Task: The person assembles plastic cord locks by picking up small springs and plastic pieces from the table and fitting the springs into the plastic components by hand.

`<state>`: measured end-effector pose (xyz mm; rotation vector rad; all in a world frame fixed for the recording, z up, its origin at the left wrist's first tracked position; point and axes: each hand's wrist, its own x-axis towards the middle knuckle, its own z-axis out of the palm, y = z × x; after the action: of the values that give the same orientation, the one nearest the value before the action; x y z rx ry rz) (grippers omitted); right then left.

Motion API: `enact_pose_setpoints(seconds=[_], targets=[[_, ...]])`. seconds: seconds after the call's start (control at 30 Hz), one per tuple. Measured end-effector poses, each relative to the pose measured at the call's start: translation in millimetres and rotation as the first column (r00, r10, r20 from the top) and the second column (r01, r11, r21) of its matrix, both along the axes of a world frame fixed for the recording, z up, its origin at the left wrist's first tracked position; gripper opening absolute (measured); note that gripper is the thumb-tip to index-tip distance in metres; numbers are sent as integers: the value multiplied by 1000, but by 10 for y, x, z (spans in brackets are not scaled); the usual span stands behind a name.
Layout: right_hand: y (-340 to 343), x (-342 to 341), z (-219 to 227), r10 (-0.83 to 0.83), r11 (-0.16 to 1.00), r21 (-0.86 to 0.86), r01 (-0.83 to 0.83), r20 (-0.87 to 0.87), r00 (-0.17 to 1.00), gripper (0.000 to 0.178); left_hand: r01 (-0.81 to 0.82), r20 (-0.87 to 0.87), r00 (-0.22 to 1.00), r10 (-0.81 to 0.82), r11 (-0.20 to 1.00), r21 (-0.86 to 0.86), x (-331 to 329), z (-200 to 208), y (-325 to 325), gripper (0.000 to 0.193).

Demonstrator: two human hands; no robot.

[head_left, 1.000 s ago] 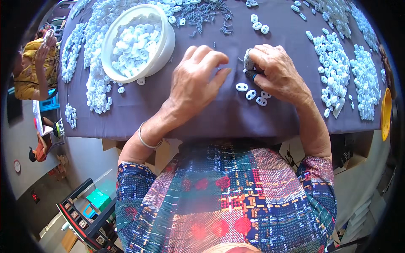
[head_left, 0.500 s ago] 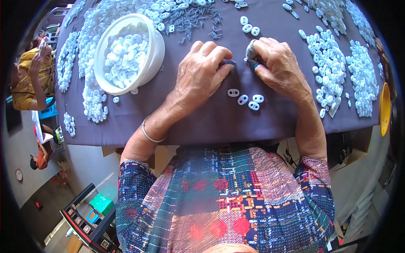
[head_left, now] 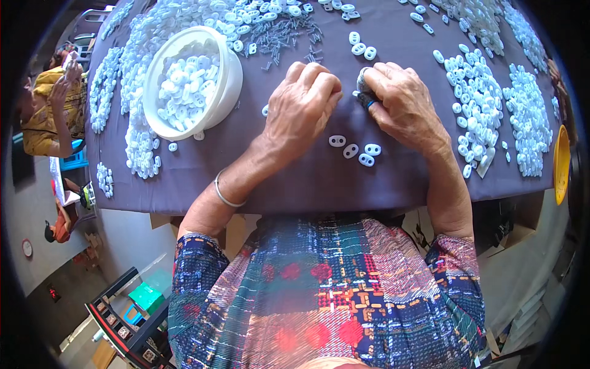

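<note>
My left hand (head_left: 302, 103) is closed, thumb and fingertips pressed together above the cloth; whatever they hold is hidden. Facing it, my right hand (head_left: 405, 107) is pinched, with grey and dark wraps on its fingers. A bit of a small white piece (head_left: 356, 93) pokes out at its fingertips. Just below the hands lie several white oval two-hole pieces (head_left: 337, 141). Others of that kind (head_left: 357, 48) sit beyond my right hand. One white piece (head_left: 265, 110) shows partly beside my left hand. Past my left hand spreads a pile of small dark screw-like parts (head_left: 283, 35).
A white tub (head_left: 230, 80) full of white pieces stands tilted at the left, with a large heap (head_left: 132, 80) around it. More piles (head_left: 476, 104) spread at the right. A yellow dish (head_left: 560, 165) is at the table's right edge. Another person (head_left: 52, 114) sits at the far left.
My left fingertips have closed further, and the small dark part seen between them is now hidden. A white piece beside my left hand has come into sight. The view has shifted slightly.
</note>
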<state>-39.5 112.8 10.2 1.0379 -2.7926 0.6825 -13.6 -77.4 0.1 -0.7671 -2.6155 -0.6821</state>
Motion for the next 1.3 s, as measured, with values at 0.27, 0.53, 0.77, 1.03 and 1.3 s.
enact_pose_setpoints(seconds=[0.27,0.53,0.77,1.03,1.3], targets=[[-8,32,154,152,845,-487,221,616,773,15,-475,682,679,-271,546,690,151,229,-45,18],[-35,26,98,223,783,-552,287,680,699,9,-553,704,613,-358,442,706,191,217,-31,23],[-28,42,103,216,798,-509,322,741,635,10,-556,709,619,-338,449,699,205,185,-16,23],[-69,57,45,149,793,-513,328,687,712,11,-566,725,631,-277,474,674,201,165,-19,23],[-79,71,44,161,772,-542,330,670,724,11,-567,725,639,-258,480,670,200,147,35,21]])
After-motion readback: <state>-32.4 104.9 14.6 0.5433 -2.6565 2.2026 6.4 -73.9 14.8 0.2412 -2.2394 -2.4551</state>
